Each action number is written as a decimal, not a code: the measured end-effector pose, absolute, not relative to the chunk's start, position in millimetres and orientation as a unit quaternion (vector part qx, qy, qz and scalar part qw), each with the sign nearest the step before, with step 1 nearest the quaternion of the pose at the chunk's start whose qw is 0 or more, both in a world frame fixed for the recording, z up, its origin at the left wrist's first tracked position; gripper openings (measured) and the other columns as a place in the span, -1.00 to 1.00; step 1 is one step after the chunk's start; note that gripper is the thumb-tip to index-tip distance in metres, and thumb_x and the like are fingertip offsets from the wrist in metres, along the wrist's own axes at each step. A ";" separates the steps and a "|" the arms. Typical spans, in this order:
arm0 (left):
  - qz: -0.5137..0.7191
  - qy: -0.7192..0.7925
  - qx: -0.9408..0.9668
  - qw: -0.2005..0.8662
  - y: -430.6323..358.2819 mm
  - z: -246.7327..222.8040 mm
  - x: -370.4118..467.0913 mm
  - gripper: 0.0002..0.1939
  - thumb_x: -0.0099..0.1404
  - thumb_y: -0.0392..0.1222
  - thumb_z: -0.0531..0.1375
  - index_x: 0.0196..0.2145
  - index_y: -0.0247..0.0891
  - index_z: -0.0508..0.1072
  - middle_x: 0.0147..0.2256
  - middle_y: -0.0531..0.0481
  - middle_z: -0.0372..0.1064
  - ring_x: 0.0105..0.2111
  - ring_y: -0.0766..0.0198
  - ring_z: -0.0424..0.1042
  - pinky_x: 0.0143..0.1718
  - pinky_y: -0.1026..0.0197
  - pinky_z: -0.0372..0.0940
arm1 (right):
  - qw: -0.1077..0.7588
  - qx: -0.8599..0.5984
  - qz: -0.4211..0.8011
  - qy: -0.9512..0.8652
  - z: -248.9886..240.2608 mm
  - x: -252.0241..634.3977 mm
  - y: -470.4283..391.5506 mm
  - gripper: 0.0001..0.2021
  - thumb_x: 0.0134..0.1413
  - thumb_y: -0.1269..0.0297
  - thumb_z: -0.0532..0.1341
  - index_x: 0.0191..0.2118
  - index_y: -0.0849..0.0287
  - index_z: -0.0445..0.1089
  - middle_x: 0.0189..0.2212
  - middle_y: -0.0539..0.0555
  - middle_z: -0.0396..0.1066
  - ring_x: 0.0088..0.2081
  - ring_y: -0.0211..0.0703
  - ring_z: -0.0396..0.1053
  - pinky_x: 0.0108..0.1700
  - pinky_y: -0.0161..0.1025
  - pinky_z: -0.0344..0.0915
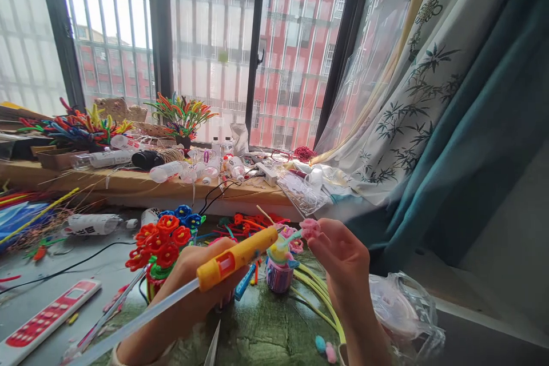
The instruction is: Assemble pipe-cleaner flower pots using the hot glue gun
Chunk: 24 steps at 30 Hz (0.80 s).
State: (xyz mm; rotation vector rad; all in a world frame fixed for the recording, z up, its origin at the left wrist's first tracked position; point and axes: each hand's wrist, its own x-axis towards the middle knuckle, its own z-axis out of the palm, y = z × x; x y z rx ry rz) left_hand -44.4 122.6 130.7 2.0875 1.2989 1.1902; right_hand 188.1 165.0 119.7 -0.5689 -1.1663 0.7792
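My left hand (pixel 193 274) is wrapped round a yellow glue gun (pixel 240 257), with a long clear glue stick (pixel 146 320) coming out of its back end. The gun's tip points right, close to a pink fuzzy flower (pixel 310 229). That flower is pinched between the fingertips of my right hand (pixel 343 251), and a pale green stem (pixel 293 237) runs left from it. Just below stands a small purple striped pot (pixel 278 276) with yellow and pink fuzzy pieces on top. Red fuzzy flowers (pixel 160 240) in a pot stand left of my left hand.
A red-and-white remote (pixel 49 317) and a plastic bottle (pixel 92 224) lie at the left. Scissor-like metal tips (pixel 213 343) show at the bottom. Yellow-green strips (pixel 317 291) curve beside my right wrist, near a plastic-wrapped roll (pixel 397 309). A cluttered sill (pixel 128 183) runs behind.
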 end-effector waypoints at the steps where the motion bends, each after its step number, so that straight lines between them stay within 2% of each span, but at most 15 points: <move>1: 0.391 0.476 0.766 0.184 121.4 133.7 -45.4 -0.74 0.31 0.02 0.12 -0.44 -0.17 0.40 -0.63 0.14 0.27 -0.66 0.39 0.18 -0.59 0.31 0.02 | 0.719 -0.267 0.360 -0.532 120.3 191.3 164.4 -0.76 -0.15 0.15 0.51 -0.35 0.10 0.55 -0.46 -0.01 0.46 -0.42 -0.19 0.35 -0.36 -0.25 0.34; 4: 0.242 0.531 0.803 0.121 116.0 138.2 -41.2 -0.86 0.24 -0.13 0.14 -0.29 -0.15 0.49 -0.54 0.09 0.43 -0.55 0.31 0.34 -0.51 0.30 0.04 | 0.683 -0.297 0.368 -0.557 121.6 201.5 161.9 -0.77 -0.11 0.16 0.49 -0.31 0.08 0.56 -0.43 -0.01 0.50 -0.42 -0.18 0.36 -0.36 -0.24 0.33; 7: 0.141 0.553 0.812 0.127 107.8 136.4 -30.1 -0.68 0.11 -0.31 0.16 -0.15 -0.09 0.47 -0.33 0.07 0.54 -0.33 0.23 0.47 -0.34 0.29 0.15 | 0.667 -0.313 0.352 -0.577 122.5 210.0 160.6 -0.78 -0.10 0.16 0.49 -0.31 0.09 0.56 -0.40 0.01 0.54 -0.39 -0.15 0.41 -0.35 -0.23 0.32; 10: 0.088 0.551 0.817 0.146 97.1 135.0 -20.4 -0.67 0.10 -0.37 0.13 -0.18 -0.11 0.46 -0.25 0.04 0.52 -0.24 0.21 0.47 -0.27 0.27 0.19 | 0.672 -0.318 0.334 -0.579 122.9 216.0 160.6 -0.77 -0.09 0.17 0.49 -0.30 0.10 0.56 -0.34 0.04 0.56 -0.31 -0.11 0.45 -0.31 -0.22 0.33; 13: 0.045 0.538 0.827 0.158 87.5 130.2 -12.9 -0.74 0.10 -0.36 0.15 -0.24 -0.14 0.45 -0.24 0.03 0.51 -0.24 0.20 0.46 -0.24 0.26 0.23 | 0.673 -0.327 0.329 -0.576 122.8 220.8 161.3 -0.76 -0.08 0.18 0.49 -0.26 0.10 0.57 -0.27 0.06 0.58 -0.25 -0.09 0.46 -0.27 -0.21 0.34; 16: 0.011 0.504 0.856 0.114 86.7 109.8 -1.9 -0.81 0.13 -0.36 0.18 -0.29 -0.17 0.46 -0.26 0.00 0.53 -0.30 0.19 0.48 -0.23 0.23 0.28 | 0.674 -0.334 0.331 -0.569 121.9 223.7 162.4 -0.74 -0.08 0.17 0.49 -0.24 0.11 0.57 -0.23 0.08 0.59 -0.24 -0.07 0.47 -0.26 -0.21 0.35; 18: 0.011 0.481 0.875 0.052 93.0 85.8 9.2 -0.80 0.22 -0.32 0.16 -0.18 -0.22 0.48 -0.27 -0.09 0.56 -0.28 0.09 0.52 -0.20 0.14 0.32 | 0.680 -0.333 0.336 -0.560 121.2 224.4 163.5 -0.73 -0.09 0.17 0.50 -0.23 0.12 0.58 -0.23 0.09 0.59 -0.24 -0.07 0.48 -0.26 -0.21 0.36; 19: 0.002 0.480 0.876 0.050 97.6 71.8 15.6 -0.82 0.22 -0.31 0.18 -0.20 -0.26 0.49 -0.36 -0.13 0.57 -0.31 0.03 0.53 -0.24 0.10 0.33 | 0.684 -0.330 0.343 -0.553 120.9 224.4 164.2 -0.73 -0.10 0.16 0.50 -0.24 0.12 0.59 -0.24 0.09 0.60 -0.26 -0.08 0.48 -0.27 -0.22 0.36; 22: 0.010 0.484 0.874 0.046 111.4 29.3 35.0 -0.79 0.24 -0.34 0.14 -0.18 -0.32 0.52 -0.40 -0.25 0.57 -0.31 -0.08 0.56 -0.28 0.03 0.37 | 0.690 -0.319 0.375 -0.530 120.9 223.6 165.7 -0.73 -0.13 0.15 0.51 -0.26 0.12 0.60 -0.30 0.07 0.60 -0.33 -0.13 0.47 -0.29 -0.25 0.37; 24: 0.032 0.484 0.873 0.054 116.9 6.0 45.4 -0.83 0.19 -0.36 0.18 -0.27 -0.30 0.54 -0.50 -0.20 0.55 -0.38 -0.04 0.56 -0.34 0.07 0.37 | 0.684 -0.319 0.401 -0.519 121.5 222.5 165.8 -0.72 -0.14 0.15 0.52 -0.26 0.10 0.61 -0.33 0.06 0.60 -0.36 -0.16 0.46 -0.30 -0.26 0.37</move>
